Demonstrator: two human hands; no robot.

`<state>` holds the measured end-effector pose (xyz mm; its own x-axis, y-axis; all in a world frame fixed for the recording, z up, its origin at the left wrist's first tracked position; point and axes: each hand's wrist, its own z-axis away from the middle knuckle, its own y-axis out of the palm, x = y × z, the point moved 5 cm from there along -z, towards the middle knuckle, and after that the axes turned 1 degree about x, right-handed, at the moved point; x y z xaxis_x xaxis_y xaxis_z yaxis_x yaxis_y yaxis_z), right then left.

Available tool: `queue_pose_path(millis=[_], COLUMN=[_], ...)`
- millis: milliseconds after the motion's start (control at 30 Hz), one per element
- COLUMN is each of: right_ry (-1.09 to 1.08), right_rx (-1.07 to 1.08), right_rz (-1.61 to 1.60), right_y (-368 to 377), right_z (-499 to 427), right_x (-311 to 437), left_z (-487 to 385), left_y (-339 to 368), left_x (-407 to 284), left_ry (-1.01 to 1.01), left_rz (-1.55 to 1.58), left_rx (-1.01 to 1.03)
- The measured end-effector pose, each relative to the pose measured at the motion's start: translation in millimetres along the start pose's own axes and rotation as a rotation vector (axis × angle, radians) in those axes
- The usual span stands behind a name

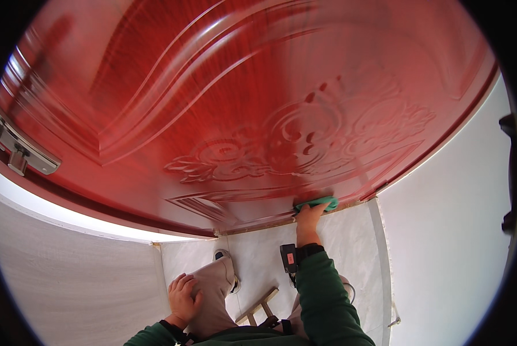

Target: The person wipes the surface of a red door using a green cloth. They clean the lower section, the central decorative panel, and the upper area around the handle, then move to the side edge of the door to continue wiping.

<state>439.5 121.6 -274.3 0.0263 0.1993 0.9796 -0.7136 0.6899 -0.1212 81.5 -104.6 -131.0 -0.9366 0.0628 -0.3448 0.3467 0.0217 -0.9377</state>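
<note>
My right hand (309, 220) presses a green cloth (326, 203) against the bottom of a glossy red door (241, 108), close to the floor. Part of the cloth is hidden under my fingers. Raised scroll ornament (301, 138) and curved moulding stand out on the door's face above it. On my left knee rests my left hand (184, 298), its fingers slightly spread and nothing in it. A black device (288, 258) is strapped at my right wrist.
A metal door handle plate (29, 151) sits at the door's left edge. Pale wall (440, 216) rises on the right, a grey panelled wall (76, 268) on the left. Beneath me, a wooden stool (258, 306) stands on the tiled floor (258, 255).
</note>
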Motion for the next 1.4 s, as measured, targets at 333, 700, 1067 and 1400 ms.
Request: queue_pose_path(millis=[333,700,1067,1400], right_ry=[0.059,0.115,0.736,0.181], right_rx=[0.247,0.169,0.376,0.466], right_rz=[-0.314,-0.102,-0.452,-0.835], right_y=[9,32,35,7], right_z=[64,51,65,103], right_x=[44,-17,-29,165], left_z=[-3,-4,-3,-2], left_y=[1,1,-1,-3], left_x=[-1,-1,0,-3], left_ry=[0.009,0.014,0.016,0.022], left_rz=[0.008,0.004,0.011,0.032], left_rx=[0.003,0.003,-0.013,-0.039])
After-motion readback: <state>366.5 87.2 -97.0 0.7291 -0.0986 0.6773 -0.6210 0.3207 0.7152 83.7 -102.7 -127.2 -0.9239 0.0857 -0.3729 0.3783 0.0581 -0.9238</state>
